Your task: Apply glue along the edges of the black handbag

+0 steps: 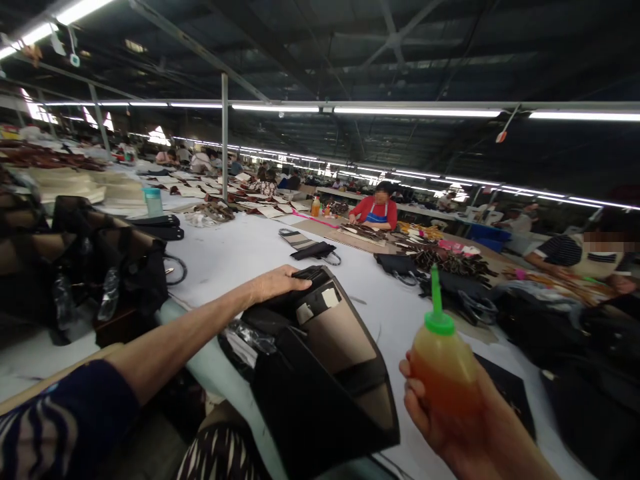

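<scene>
The squeeze bottle (443, 370) of amber liquid is standing upright in the right hand (450, 417), its long axis vertical and its green nozzle pointing straight up. That hand is gripping the bottle from below and behind, fingers curling round its left side, low at the near right of the counter (240, 253). Just left of it, a black handbag (320, 373) is lying open on the counter edge, its long axis running away from the viewer, tan lining showing. The left hand (277, 281) is resting palm down on the bag's far end, fingers curling loosely over the rim. Beyond, a person in red (376, 210) is sitting at the counter among scattered bag parts.
</scene>
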`<act>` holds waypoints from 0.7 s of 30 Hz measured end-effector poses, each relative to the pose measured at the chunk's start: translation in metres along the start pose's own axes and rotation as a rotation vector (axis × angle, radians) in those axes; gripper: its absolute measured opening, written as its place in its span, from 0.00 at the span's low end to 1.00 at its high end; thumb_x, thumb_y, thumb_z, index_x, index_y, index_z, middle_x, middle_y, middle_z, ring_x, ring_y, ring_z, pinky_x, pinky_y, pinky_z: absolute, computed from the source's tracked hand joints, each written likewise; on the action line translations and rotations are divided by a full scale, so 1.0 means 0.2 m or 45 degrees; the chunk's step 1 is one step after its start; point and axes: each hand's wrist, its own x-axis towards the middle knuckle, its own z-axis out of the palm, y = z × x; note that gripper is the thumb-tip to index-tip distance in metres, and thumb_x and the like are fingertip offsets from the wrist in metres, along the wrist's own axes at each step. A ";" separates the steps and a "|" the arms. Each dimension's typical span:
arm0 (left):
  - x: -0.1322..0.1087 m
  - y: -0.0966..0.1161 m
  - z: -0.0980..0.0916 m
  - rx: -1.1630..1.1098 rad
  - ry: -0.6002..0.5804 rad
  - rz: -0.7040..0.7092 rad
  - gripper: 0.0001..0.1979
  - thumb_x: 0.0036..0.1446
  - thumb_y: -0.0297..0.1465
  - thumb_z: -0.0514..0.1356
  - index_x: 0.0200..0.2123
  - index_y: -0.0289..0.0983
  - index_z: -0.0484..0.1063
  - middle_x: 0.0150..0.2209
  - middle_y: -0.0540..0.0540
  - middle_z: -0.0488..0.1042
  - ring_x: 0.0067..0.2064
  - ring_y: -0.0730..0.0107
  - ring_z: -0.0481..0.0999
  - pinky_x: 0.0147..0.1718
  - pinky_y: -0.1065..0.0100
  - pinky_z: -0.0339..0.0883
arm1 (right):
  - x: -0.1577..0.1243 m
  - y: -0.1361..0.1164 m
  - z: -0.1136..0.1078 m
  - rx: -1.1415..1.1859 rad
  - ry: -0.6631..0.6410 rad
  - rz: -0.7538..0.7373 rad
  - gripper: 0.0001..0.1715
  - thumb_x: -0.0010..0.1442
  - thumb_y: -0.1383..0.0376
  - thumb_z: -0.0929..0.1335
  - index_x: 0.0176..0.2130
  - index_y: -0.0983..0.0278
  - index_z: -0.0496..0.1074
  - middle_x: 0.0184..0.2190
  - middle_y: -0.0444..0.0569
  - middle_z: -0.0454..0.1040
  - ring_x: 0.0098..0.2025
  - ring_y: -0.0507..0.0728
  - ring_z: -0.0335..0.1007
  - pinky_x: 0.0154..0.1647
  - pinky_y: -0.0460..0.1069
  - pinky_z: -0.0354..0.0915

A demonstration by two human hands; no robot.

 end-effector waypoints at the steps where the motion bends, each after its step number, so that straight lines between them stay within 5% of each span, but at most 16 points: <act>1: -0.04 0.03 -0.03 0.084 -0.051 -0.028 0.18 0.42 0.42 0.64 0.28 0.32 0.74 0.23 0.47 0.74 0.22 0.72 0.68 0.24 0.71 0.62 | -0.02 0.01 -0.01 -0.073 0.010 -0.003 0.17 0.57 0.58 0.67 0.39 0.71 0.72 0.33 0.59 0.74 0.26 0.55 0.70 0.29 0.48 0.71; 10: -0.32 -0.05 -0.04 0.513 -0.390 -0.218 0.15 0.42 0.40 0.62 0.28 0.34 0.76 0.24 0.49 0.74 0.24 0.70 0.68 0.25 0.71 0.62 | -0.03 0.06 -0.06 -0.690 -0.069 -0.332 0.31 0.43 0.58 0.76 0.46 0.65 0.70 0.43 0.53 0.72 0.42 0.59 0.68 0.36 0.46 0.69; 15: -0.38 -0.10 -0.02 0.547 -0.437 -0.297 0.12 0.40 0.38 0.62 0.25 0.35 0.76 0.22 0.49 0.73 0.23 0.70 0.67 0.23 0.70 0.61 | 0.03 0.04 -0.10 -1.185 -0.006 -0.657 0.41 0.35 0.53 0.77 0.48 0.60 0.67 0.38 0.46 0.73 0.39 0.59 0.67 0.35 0.45 0.66; 18: -0.40 -0.11 -0.01 0.561 -0.432 -0.329 0.11 0.40 0.37 0.61 0.24 0.34 0.75 0.22 0.48 0.73 0.23 0.69 0.68 0.22 0.70 0.61 | 0.04 0.04 -0.11 -1.464 0.046 -0.774 0.38 0.41 0.49 0.74 0.49 0.57 0.65 0.37 0.43 0.73 0.38 0.57 0.67 0.36 0.45 0.63; 21: -0.42 -0.11 0.00 0.583 -0.425 -0.333 0.11 0.40 0.38 0.61 0.23 0.35 0.75 0.22 0.48 0.73 0.23 0.69 0.68 0.21 0.70 0.60 | 0.03 0.07 -0.08 -1.546 -0.013 -0.772 0.34 0.46 0.48 0.71 0.49 0.58 0.65 0.25 0.41 0.71 0.29 0.56 0.66 0.31 0.46 0.61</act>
